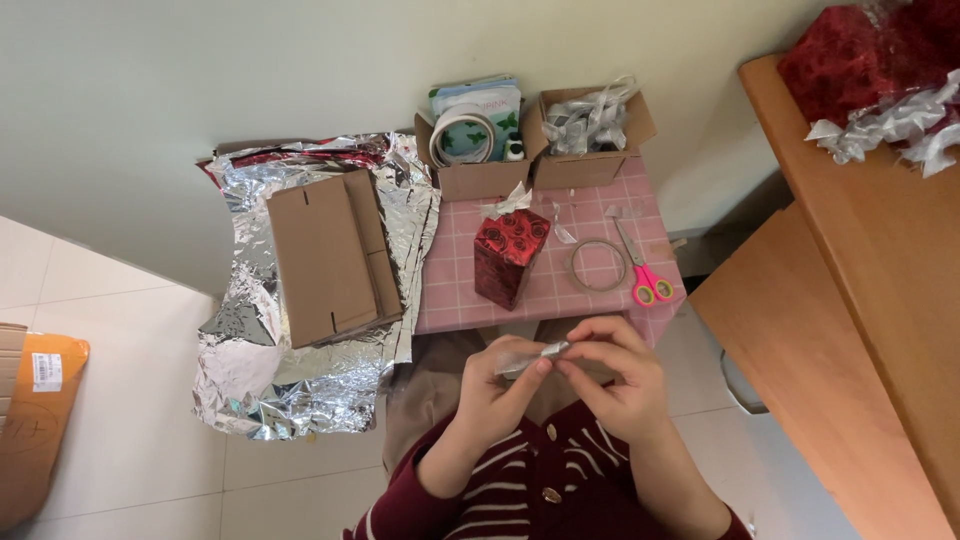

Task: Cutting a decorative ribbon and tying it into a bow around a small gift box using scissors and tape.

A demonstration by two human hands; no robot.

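Left hand [497,385]: fingers curled around one end of a silver ribbon piece [532,358], pinching it.
Right hand [618,375]: fingertips closed on the ribbon's other end.
Ribbon: held over the lap, just below the pink table [450,290].
Table: red wrapped box [508,255], tape ring [598,265], pink scissors [645,275].

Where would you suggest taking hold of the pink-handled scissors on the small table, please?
Grip the pink scissors by the handle loops, coming from the near edge of the pink table: the loops point toward the person, the closed blades point away, and the tape roll lies close on their left.
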